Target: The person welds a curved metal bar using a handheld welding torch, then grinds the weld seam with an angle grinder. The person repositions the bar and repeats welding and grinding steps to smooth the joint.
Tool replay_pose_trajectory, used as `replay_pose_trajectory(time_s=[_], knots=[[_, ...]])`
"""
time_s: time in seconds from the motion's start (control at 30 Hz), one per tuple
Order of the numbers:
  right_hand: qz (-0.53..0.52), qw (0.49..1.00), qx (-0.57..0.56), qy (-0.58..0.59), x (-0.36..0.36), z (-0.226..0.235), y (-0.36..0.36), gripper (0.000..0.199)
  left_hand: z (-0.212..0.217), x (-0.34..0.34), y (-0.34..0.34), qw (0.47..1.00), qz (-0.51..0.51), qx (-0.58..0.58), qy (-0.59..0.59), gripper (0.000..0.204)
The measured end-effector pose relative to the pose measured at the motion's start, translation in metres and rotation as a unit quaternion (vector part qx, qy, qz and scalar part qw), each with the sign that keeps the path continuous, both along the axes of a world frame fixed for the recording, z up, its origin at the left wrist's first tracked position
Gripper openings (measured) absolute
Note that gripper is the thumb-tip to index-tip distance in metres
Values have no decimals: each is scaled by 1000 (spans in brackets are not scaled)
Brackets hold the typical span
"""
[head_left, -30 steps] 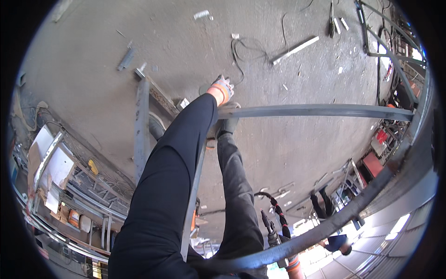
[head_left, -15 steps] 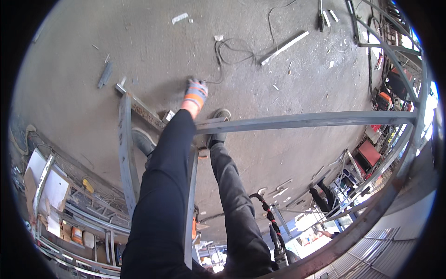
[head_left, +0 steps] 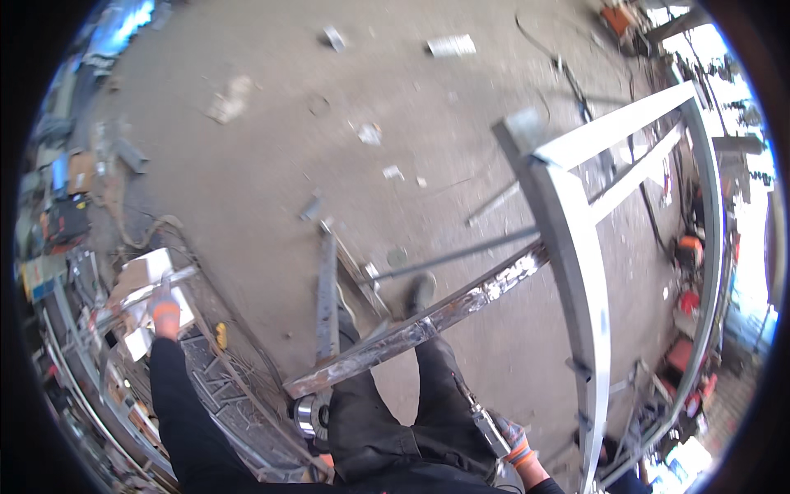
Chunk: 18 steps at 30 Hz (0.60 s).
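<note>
My left hand, in a grey and orange glove, reaches far left over white sheets and a narrow metal bar. Its fingertips overlap the bar and are blurred, so I cannot tell whether they grip it. At the lower right, my right hand, gloved alike, is closed around a grey, elongated metal tool with a dark, thin front part. The tool lies close to my right thigh. A rusty square steel tube crosses in front of my legs.
A large welded frame of square tube stands on the right. Small metal offcuts and cables lie on the concrete floor. A yellow object lies left of me, near stacked metal racks. Shiny round metalwork sits beside my left leg.
The whole view has shifted. My left hand has gone from above the floor near my feet to the sheets and bar on the left. My right hand has come into view with the tool.
</note>
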State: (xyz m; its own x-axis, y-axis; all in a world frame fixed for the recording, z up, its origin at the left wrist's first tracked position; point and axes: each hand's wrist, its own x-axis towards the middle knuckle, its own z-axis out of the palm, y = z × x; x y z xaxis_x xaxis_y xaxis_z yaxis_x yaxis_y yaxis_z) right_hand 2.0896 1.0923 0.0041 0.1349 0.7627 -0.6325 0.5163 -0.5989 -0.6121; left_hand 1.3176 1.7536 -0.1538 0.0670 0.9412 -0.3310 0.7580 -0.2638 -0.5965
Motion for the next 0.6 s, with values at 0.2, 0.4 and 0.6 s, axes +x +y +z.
replay_pose_trajectory(time_s=[0.2, 0.4, 0.6], knots=[[55, 993, 99, 10, 18, 28, -44, 62, 280, -149, -356, 900, 390, 167, -98, 27], [156, 963, 207, -79, -35, 61, -101, 62, 283, -212, -654, 418, 633, 358, -545, 47], [170, 949, 266, -21, -112, 119, -204, 56, 163, -157, -885, 926, 294, 203, -119, 60]])
